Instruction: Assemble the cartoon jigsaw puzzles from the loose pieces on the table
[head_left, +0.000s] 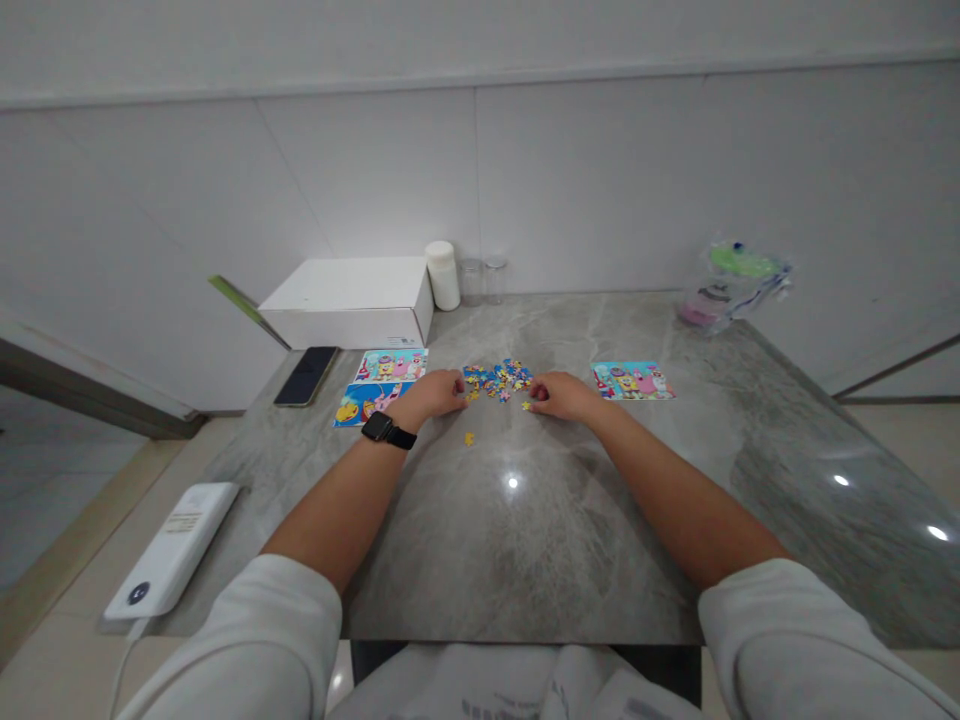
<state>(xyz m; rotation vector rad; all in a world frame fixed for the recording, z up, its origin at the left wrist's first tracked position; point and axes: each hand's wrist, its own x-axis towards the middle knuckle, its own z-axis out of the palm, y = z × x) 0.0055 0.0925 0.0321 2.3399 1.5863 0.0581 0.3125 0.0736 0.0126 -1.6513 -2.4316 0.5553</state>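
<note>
A pile of small, colourful jigsaw puzzle pieces point(498, 378) lies on the grey marbled table point(525, 560) between my hands. On its left side is my left hand point(441, 393), wearing a black watch, fingers closed, with a yellow puzzle piece point(472, 396) at the fingertips. My right hand point(561, 396) reaches in from the other side and pinches another yellow puzzle piece point(526, 406) at the pile's near edge. One loose yellow piece point(469, 439) rests by itself closer to me. Fingers hide parts of the held pieces.
Picture cards point(394, 366) point(367, 404) lie left of the pile, one card point(634, 381) right. Behind stand a white box point(345, 300), a white canister point(443, 276) and clear jars point(495, 281). A phone point(306, 377), power bank point(172, 550) and plastic bag point(731, 288) flank them.
</note>
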